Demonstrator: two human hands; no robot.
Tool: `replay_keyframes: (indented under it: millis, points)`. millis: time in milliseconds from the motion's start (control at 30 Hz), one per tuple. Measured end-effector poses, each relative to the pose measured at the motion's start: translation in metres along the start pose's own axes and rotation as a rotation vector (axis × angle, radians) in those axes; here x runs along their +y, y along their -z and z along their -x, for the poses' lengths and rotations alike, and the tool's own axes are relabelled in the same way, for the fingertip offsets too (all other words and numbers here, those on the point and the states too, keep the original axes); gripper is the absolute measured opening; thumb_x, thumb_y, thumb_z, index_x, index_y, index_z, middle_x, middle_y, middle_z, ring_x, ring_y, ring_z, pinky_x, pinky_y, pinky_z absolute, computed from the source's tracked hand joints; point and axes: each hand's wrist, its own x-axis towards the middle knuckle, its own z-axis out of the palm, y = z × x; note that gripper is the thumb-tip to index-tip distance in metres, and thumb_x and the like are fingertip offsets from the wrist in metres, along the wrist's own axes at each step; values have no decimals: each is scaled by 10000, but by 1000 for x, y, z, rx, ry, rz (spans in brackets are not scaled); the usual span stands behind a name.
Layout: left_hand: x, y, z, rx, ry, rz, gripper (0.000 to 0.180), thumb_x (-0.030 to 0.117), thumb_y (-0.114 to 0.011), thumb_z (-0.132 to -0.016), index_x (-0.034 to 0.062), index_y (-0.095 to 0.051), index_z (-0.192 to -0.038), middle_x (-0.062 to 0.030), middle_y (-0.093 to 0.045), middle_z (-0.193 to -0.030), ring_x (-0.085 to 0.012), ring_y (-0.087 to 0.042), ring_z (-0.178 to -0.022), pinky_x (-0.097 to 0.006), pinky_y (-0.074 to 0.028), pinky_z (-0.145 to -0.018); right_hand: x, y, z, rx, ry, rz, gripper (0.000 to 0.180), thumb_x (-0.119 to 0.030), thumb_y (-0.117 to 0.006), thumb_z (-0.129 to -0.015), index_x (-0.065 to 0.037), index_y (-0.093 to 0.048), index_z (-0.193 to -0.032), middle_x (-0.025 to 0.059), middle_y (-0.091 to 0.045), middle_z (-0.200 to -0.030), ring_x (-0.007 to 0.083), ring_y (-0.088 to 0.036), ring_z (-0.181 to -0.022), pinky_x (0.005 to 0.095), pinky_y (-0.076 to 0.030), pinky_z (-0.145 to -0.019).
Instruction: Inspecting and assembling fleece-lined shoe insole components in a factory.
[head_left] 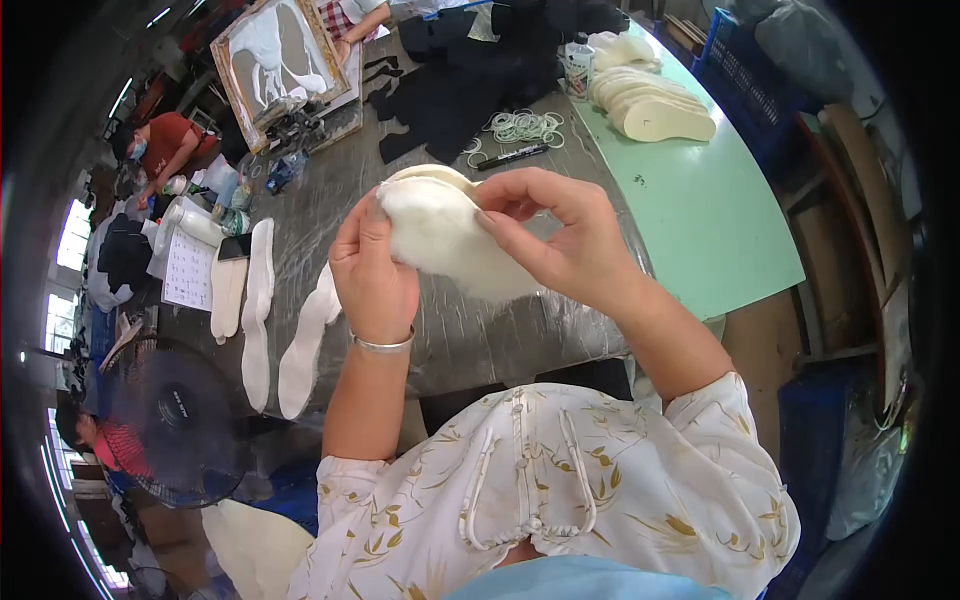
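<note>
A cream-white, fluffy-surfaced insole (440,230) is held up over the table in front of my chest, with another pale edge showing behind it. My left hand (372,268) grips its left side, thumb on the near face. At the other side my right hand (560,230) pinches the edge between thumb and fingers. Their far fingertips are partly hidden. Beyond the hands lie a black marker pen (512,157) and a heap of pale green rubber bands (526,126). White insole strips (257,320) lie left of my left forearm.
A stack of cream insoles (665,115) rests on a green board (700,220) at right. Black fabric (440,90) covers the table's far part. A framed screen (275,65) stands far left. A fan (178,415) is near left; other people sit beyond the table.
</note>
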Motion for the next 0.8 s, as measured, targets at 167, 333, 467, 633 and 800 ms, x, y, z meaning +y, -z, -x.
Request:
replay_keyframes:
  millis: [167,333,467,633,800]
  points:
    - [-6,-3,3,-35,-28,61,271,133,-566,-1002,-72,-609,-1174,-135,-682,-1096,-179,-654,-988,-317,-522,-893,12,-2,3,99,223,171,123,-4,-713,-824,1,-691,-944,93,-679,-991,157,-641,-781,276,-541,-712]
    - [-16,-6,5,-32,-49,50,246,132,-563,-1002,-58,-605,-1154,-126,-675,-1087,-173,-648,-999,-315,-513,-906,11,-6,1,234,209,83,47,-5,-700,-819,-12,-665,-848,83,-685,-959,116,-619,-747,233,-480,-588]
    - [-21,-5,8,-76,-17,67,255,151,-509,-1025,-30,-543,-1201,-129,-634,-1173,-199,-617,-1080,-359,-488,-961,10,-4,4,224,208,170,76,-5,-694,-818,30,-632,-842,112,-662,-968,196,-687,-757,275,-584,-673]
    - [-25,-10,13,-130,46,186,260,191,-436,-1053,12,-475,-1237,-149,-590,-1220,-224,-588,-1125,-393,-472,-985,11,-7,6,218,110,111,78,-7,-700,-793,13,-625,-809,114,-679,-951,221,-672,-800,300,-568,-687]
    - [-26,-15,16,-87,82,216,332,253,-470,-1038,9,-458,-1262,-155,-585,-1221,-237,-591,-1118,-408,-480,-977,13,-11,7,216,121,58,81,11,-696,-770,6,-615,-782,115,-666,-906,237,-646,-829,316,-537,-686]
